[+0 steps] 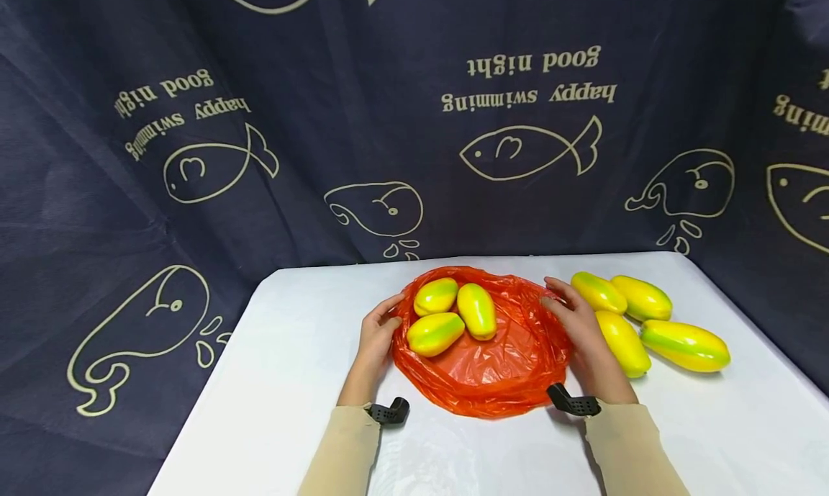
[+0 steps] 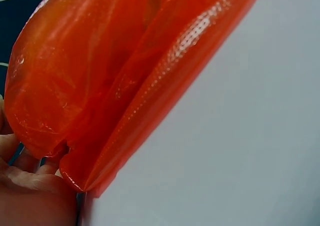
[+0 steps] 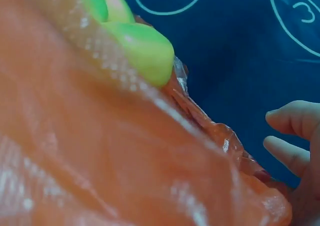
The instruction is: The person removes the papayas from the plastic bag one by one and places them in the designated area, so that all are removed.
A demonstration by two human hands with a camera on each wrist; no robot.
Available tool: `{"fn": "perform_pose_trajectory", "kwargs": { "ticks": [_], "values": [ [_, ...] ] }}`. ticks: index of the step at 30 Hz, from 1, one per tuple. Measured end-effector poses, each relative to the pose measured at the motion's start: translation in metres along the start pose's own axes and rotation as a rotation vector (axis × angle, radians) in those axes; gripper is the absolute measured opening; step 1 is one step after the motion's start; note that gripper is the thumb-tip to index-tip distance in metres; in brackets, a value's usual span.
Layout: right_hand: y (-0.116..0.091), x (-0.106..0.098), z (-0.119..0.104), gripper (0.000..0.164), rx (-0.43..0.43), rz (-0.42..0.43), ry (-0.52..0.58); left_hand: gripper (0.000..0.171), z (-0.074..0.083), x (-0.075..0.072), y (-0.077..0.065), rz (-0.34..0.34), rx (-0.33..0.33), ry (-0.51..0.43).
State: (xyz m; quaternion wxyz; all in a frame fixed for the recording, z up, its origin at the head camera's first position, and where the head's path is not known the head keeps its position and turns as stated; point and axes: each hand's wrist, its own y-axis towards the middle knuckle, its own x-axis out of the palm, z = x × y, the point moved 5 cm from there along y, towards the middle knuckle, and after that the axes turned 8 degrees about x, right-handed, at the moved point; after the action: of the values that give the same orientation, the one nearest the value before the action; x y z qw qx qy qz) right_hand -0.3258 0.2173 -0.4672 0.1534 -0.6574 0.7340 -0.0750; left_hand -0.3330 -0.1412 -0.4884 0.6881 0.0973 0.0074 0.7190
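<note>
A red plastic bag (image 1: 488, 370) sits on the table with its mouth spread wide. Inside, toward its left, lie three glossy yellow-green papayas (image 1: 477, 312). My left hand (image 1: 378, 337) is at the bag's left side, its thumb and fingers apart and touching the plastic; in the left wrist view the red film (image 2: 90, 85) hides part of the fingertips. At the right side my right hand (image 1: 586, 337) reaches along the rim with its fingers spread. The right wrist view shows two of its fingers (image 3: 295, 118) apart with nothing between them.
Several more papayas (image 1: 686, 345) lie in a group on the white table (image 1: 311, 337), just right of my right hand. A dark blue curtain (image 1: 388, 122) printed with fish and whales hangs behind the table and along both sides.
</note>
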Motion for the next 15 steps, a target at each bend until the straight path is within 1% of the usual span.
{"fn": "perform_pose_trajectory", "kwargs": {
  "ticks": [3,7,11,15],
  "values": [
    [-0.0026,-0.0004,0.0017,0.058,0.012,-0.034,0.024,0.048,0.0003,0.0006,0.0002,0.004,0.004,0.002],
    [-0.0043,0.0023,0.0011,0.057,-0.036,-0.071,-0.005,0.047,0.0016,0.001,-0.0004,0.008,0.015,-0.006],
    [-0.0038,0.0029,-0.0019,0.059,-0.109,-0.055,-0.092,0.048,0.0024,0.0011,-0.0012,0.008,0.019,-0.015],
    [-0.0038,0.0027,-0.0024,0.059,-0.11,-0.057,-0.113,0.048,0.0027,0.0014,-0.002,0.007,0.014,-0.014]
  ]
}}
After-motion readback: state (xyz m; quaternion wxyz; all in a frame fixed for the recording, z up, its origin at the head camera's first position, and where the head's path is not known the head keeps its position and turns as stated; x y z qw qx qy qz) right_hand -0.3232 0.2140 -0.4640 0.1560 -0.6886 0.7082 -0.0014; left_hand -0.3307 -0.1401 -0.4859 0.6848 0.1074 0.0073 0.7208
